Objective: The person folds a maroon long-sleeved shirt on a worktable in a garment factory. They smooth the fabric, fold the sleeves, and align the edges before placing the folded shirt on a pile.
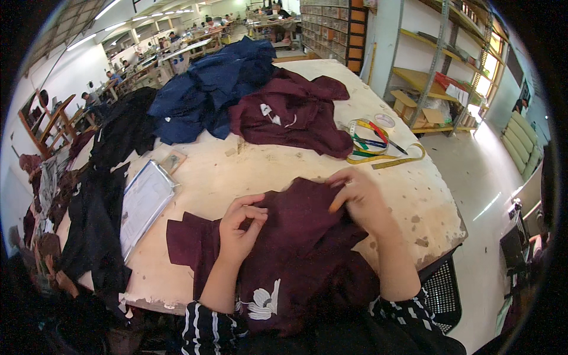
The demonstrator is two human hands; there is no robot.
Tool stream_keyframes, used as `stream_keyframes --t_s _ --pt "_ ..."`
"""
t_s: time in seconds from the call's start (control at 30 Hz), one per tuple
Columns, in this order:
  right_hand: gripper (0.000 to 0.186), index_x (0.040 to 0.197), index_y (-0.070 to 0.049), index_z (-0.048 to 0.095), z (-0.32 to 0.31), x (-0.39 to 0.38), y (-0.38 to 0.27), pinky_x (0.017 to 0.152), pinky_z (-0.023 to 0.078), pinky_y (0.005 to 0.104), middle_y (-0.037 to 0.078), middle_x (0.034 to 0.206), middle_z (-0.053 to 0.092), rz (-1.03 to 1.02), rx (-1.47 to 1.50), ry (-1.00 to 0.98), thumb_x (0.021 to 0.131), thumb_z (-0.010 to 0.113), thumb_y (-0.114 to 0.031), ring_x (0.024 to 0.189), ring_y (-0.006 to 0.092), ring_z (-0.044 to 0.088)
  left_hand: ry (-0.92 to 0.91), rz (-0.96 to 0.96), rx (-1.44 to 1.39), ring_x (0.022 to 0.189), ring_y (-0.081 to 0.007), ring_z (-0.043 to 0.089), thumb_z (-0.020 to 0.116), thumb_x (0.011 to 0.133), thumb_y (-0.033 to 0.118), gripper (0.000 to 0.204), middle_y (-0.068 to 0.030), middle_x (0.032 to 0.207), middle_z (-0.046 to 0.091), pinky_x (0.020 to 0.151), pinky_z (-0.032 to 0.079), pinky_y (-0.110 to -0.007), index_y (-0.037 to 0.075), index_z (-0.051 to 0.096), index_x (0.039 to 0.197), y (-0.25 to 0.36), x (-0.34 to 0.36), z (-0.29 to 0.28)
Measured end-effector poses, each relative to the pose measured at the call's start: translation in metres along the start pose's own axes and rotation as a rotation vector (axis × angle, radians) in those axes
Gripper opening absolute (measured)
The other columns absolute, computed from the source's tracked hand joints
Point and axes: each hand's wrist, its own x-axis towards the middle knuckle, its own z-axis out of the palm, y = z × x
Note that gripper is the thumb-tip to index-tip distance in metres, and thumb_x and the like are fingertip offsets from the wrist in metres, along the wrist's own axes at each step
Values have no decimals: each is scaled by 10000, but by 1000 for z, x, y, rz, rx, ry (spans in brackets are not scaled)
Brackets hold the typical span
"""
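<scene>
In the head view, a dark red piece of clothing (296, 231) is spread on the table (207, 171), between and below the two hands. The left hand (242, 228) is partly curled, with thumb and pointing finger close together by the cloth's upper left side; whether any cloth is pinched there cannot be told. The right hand (360, 198) is half closed at the upper right edge, its fingers bent down to the cloth. It is a bit blurry, so its grip cannot be told. A white flower (263, 303) is seen below the left hand.

The cloth looks soft, light and floppy, and would likely fold and bunch easily. It seems best held by two edges, with the flower kept unrubbed.

A clipboard (142, 204) is left of the left hand. A yellow measuring tape (408, 160) is seen beyond the right hand.
</scene>
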Motion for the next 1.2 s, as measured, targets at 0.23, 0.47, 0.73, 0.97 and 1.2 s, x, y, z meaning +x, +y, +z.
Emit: stream_keyframes --t_s 0.23,0.47,0.73,0.97,1.2 --pt "635 1238 -103 493 -100 -68 46 1016 292 453 192 1307 412 369 -843 324 623 617 -3 1235 342 358 -316 -168 385 1088 -312 522 684 718 94 313 -165 1140 558 941 403 -367 28 603 1012 -13 2 2" --pt "479 1280 -313 453 56 -10 24 770 489 419 191 1051 527 -158 -549 -595 852 418 -100 921 351 585 -292 -263 255 1143 -251 498 655 781 115 325 -148 1210 538 980 366 -345 31 581 1085 -26 4 -2" --pt "393 1240 -273 490 54 46 151 753 493 424 189 984 567 506 -672 -5 863 426 -180 882 339 607 -299 -180 446 1180 -372 424 726 713 287 563 -236 1254 450 994 338 -417 45 524 1180 78 -43 -14" --pt "451 1251 -265 499 13 6 123 790 475 406 147 943 526 85 -321 -109 813 502 -162 863 325 568 -553 -281 646 938 -317 571 611 626 36 339 -149 947 607 864 449 -384 67 635 964 31 -60 -54" --pt "394 1145 -270 591 13 5 140 715 484 410 135 875 504 326 -592 44 785 516 -130 799 307 578 24 -46 1139 938 -354 541 630 683 72 309 -181 962 581 828 442 -404 15 593 984 50 31 -99"
